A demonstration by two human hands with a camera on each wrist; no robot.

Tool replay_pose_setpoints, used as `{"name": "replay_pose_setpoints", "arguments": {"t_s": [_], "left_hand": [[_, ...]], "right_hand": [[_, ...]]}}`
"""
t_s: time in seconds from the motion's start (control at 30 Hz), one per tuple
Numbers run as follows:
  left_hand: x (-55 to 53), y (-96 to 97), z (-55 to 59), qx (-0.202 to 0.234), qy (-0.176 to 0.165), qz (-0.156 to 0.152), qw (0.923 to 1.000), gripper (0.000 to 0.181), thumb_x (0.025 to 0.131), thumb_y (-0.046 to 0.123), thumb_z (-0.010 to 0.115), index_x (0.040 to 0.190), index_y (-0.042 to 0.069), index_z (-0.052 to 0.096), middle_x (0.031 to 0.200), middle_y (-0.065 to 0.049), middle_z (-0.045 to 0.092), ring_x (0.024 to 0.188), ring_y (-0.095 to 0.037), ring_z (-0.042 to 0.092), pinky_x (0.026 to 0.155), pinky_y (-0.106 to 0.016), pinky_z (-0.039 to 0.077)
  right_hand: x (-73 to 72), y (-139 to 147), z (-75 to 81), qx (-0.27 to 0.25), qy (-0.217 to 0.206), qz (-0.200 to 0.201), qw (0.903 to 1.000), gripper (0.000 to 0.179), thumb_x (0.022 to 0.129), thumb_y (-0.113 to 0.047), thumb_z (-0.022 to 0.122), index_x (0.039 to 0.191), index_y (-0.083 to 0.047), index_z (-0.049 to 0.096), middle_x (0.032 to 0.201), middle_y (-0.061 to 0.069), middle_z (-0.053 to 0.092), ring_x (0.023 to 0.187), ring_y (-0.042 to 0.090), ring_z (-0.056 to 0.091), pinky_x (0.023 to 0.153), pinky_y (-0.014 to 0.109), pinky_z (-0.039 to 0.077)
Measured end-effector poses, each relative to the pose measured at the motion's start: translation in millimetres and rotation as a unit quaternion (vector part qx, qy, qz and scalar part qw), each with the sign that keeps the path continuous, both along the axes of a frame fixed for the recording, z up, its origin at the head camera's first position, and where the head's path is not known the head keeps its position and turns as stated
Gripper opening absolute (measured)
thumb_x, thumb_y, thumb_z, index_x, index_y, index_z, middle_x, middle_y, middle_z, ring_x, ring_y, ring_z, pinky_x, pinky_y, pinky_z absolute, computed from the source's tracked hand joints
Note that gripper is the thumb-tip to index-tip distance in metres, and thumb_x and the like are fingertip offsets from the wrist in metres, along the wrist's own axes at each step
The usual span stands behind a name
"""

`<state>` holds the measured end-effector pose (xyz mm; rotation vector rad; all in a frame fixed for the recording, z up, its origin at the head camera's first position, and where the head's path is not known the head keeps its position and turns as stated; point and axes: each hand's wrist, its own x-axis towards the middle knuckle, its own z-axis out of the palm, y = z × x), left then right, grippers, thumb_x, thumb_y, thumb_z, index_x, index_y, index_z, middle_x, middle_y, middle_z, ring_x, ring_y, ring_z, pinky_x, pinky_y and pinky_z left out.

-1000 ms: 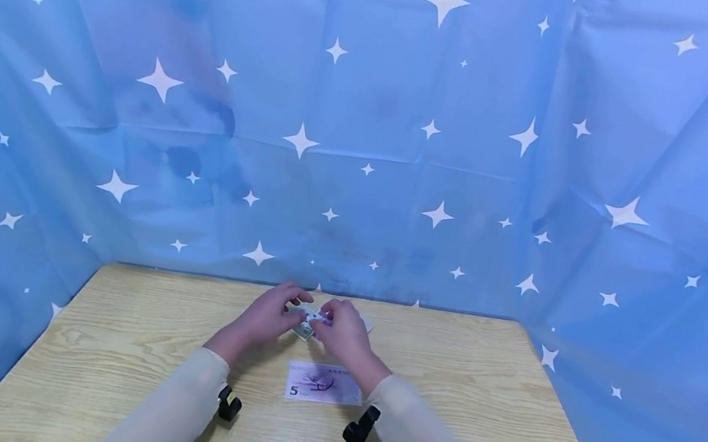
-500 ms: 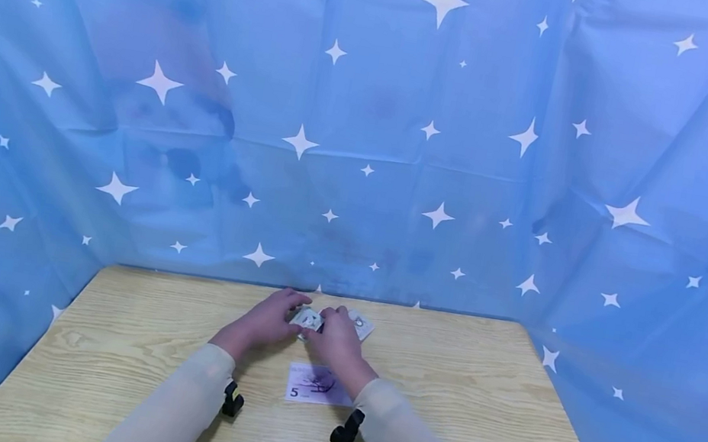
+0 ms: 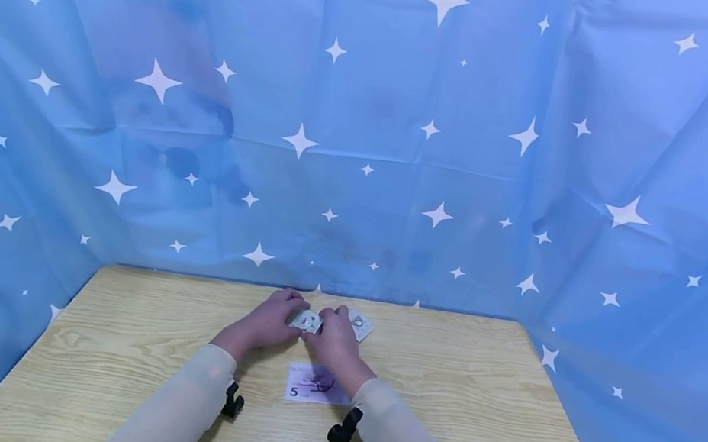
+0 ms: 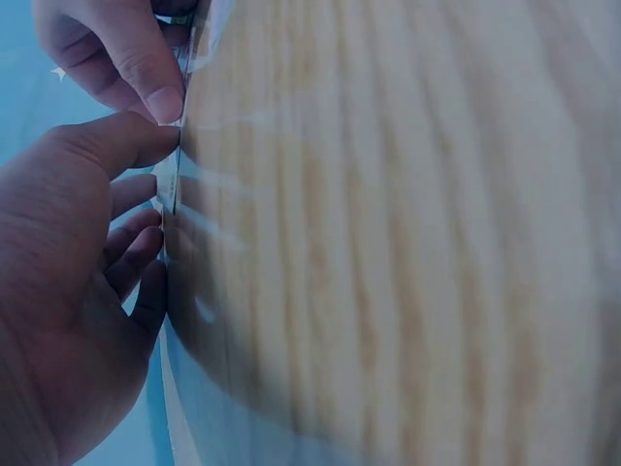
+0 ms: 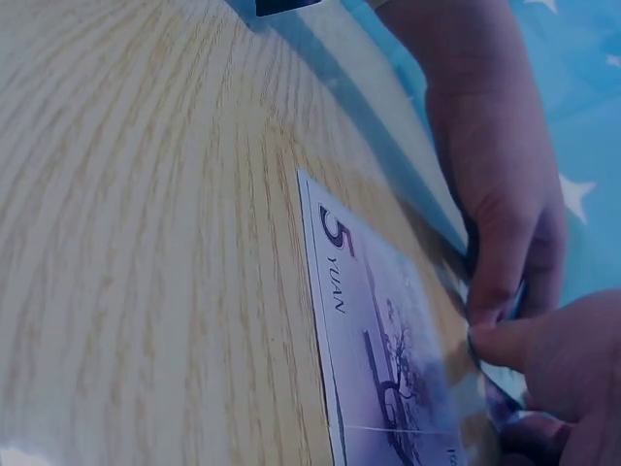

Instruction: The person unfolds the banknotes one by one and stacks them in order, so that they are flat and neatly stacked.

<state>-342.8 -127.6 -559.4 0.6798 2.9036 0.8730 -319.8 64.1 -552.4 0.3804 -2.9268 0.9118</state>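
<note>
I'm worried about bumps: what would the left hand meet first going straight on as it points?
Beyond the small, pale printed paper it touches, the bare right hand probably comes first; exact depth is unclear.

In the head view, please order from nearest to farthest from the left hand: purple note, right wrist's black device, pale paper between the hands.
1. Pale paper, held by the left hand.
2. Purple note, below and right.
3. Black device, farther right and lower.
</note>
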Motion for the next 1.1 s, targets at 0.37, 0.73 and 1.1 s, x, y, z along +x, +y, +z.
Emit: {"name": "replay_pose_setpoints", "arguments": {"t_s": [0.37, 0.73, 1.1], "left_hand": [[-0.5, -0.6, -3.3, 0.071, 0.004, 0.026, 0.9972, 0.049, 0.095, 0.011, 0.087, 0.14, 0.005, 0.068, 0.137, -0.014, 0.066, 0.128, -0.033, 0.063, 0.114, -0.051, 0.05], [7.8, -2.3, -0.4, 0.189, -0.014, 0.059, 0.9802, 0.025, 0.102, 0.001, 0.076, 0.125, 0.01, 0.075, 0.115, -0.004, 0.072, 0.098, -0.018, 0.071, 0.092, -0.043, 0.061], [32.2, 0.6, 20.7, 0.336, -0.075, 0.06, 0.937, 0.018, 0.103, 0.005, 0.076, 0.121, 0.01, 0.078, 0.102, -0.007, 0.071, 0.087, -0.02, 0.064, 0.074, -0.03, 0.056]], "right_hand": [[-0.8, 0, -1.3, -0.062, -0.008, -0.001, 0.998, 0.049, 0.09, -0.007, 0.092, 0.132, 0.0, 0.068, 0.093, 0.005, 0.062, 0.077, 0.014, 0.059, 0.069, 0.037, 0.054], [10.4, 6, 15.4, -0.183, -0.003, 0.005, 0.9831, 0.02, 0.098, 0.003, 0.078, 0.118, -0.003, 0.075, 0.093, 0.003, 0.069, 0.083, 0.017, 0.065, 0.07, 0.032, 0.058], [18.9, 25, 33.3, -0.258, -0.023, 0.03, 0.9654, 0.019, 0.1, -0.003, 0.077, 0.119, -0.008, 0.079, 0.094, 0.002, 0.069, 0.085, 0.016, 0.063, 0.073, 0.029, 0.056]]}}
